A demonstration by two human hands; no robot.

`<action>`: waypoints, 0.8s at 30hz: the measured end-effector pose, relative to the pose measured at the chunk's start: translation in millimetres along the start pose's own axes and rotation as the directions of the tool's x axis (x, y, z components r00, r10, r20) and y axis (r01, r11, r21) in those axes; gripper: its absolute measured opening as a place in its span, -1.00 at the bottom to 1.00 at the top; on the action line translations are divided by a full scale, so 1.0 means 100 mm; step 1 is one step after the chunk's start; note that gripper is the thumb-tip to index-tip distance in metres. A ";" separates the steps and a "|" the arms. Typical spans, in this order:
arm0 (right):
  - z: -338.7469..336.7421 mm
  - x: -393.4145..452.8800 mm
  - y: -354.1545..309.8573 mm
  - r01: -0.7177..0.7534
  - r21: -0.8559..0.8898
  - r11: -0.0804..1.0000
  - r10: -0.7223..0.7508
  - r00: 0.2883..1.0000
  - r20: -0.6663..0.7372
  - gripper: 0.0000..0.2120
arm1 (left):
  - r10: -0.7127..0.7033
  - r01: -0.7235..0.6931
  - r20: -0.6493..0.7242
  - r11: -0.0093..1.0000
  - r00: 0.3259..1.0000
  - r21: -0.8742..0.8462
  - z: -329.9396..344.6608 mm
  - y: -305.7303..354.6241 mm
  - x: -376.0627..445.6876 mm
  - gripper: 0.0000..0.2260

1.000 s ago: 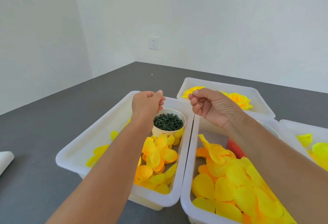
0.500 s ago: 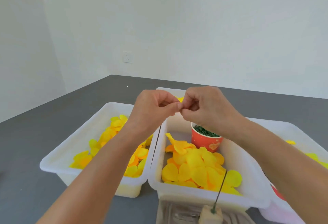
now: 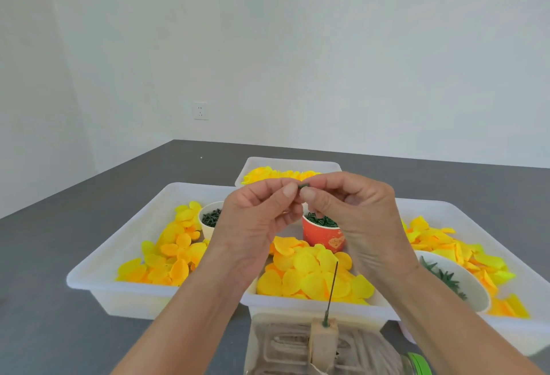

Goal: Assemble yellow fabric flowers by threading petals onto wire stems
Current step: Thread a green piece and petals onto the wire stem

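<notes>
**Green piece pinched between both hands**

Since half a second ago the hands have lifted slightly and turned palms toward the camera, exposing the piece they share. Left hand (image 3: 256, 226) and right hand (image 3: 351, 220) — fingers curled, thumb tips nearly touching — pinch a small dark green plastic piece (image 3: 304, 186) between them, above the red paper cup of green pieces (image 3: 323, 233). Thin dark wire stem (image 3: 331, 291) stands upright in a pale wooden block (image 3: 323, 342), bare, in front of the middle white plastic tray (image 3: 312, 304). Loose yellow fabric petals (image 3: 309, 273) fill that tray — more in the left white tray (image 3: 98, 278), beside a white cup of green pieces (image 3: 209, 220).
</notes>
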State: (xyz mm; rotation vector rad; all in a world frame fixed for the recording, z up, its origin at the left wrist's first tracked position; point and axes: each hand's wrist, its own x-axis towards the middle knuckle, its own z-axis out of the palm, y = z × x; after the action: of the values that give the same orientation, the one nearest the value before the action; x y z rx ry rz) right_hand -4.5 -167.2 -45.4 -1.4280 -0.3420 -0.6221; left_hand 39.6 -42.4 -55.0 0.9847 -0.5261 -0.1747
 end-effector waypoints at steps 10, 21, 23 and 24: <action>-0.13 -0.16 -0.09 -0.034 -0.072 0.997 0.029 0.997 -0.068 -0.95 | 0.008 0.005 -0.070 0.984 0.998 0.180 0.07 -0.11 -0.25 -0.83; -0.45 -0.50 -0.05 -0.247 -0.034 0.968 0.245 0.968 -0.058 -0.79 | 0.056 -0.055 0.009 0.920 0.998 0.389 0.16 -0.42 -0.54 -0.92; -0.43 -0.53 -0.02 -0.247 -0.045 0.968 0.246 0.969 -0.032 -0.82 | 0.078 -0.084 0.030 0.919 0.996 0.384 0.17 -0.43 -0.55 -0.84; -0.43 -0.55 -0.01 -0.236 -0.058 0.970 0.235 0.972 -0.023 -0.85 | 0.079 -0.083 0.025 0.925 0.997 0.371 0.17 -0.43 -0.55 -0.84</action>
State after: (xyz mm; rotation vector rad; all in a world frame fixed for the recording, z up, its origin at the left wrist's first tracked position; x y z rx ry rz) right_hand -54.7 -198.6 -81.6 -1.4941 -0.1377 -0.4525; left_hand -12.6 -58.6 -102.3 1.3304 -0.6211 -0.0028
